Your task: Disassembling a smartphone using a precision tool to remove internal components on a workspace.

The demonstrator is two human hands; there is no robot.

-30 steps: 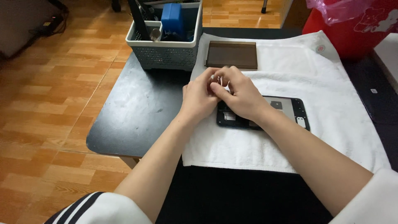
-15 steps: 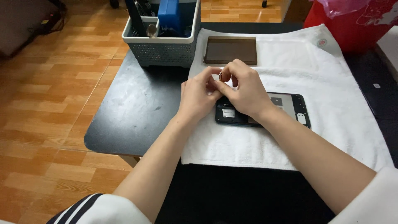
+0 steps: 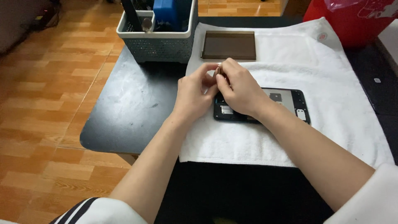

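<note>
**Small part held over an opened device**

Wood-pattern flooring [image 3: 45, 83] surrounds a dark desk [image 3: 128, 108]. Most of the desk is covered by a white towel [image 3: 340, 112]. At the far edge stand a grey slotted tool basket [image 3: 159, 39] and a red bin [image 3: 352, 20]. A brown rectangular panel [image 3: 229, 45] lies flat on the towel, just beyond the hands.

An opened black device [image 3: 286, 103], internals exposed, lies on the towel, partly under the right wrist.

The left hand [image 3: 192, 97] and the right hand [image 3: 240, 89] meet fingertip to fingertip above the device's left end. Both pinch one small brownish part [image 3: 218, 70], raised clear of the device. Its exact kind cannot be resolved.

Judged step: handling of one small component beside the opened device. Any further move calls for a fine, steady fingertip grip kept over the towel, since the part is easily dropped.
</note>
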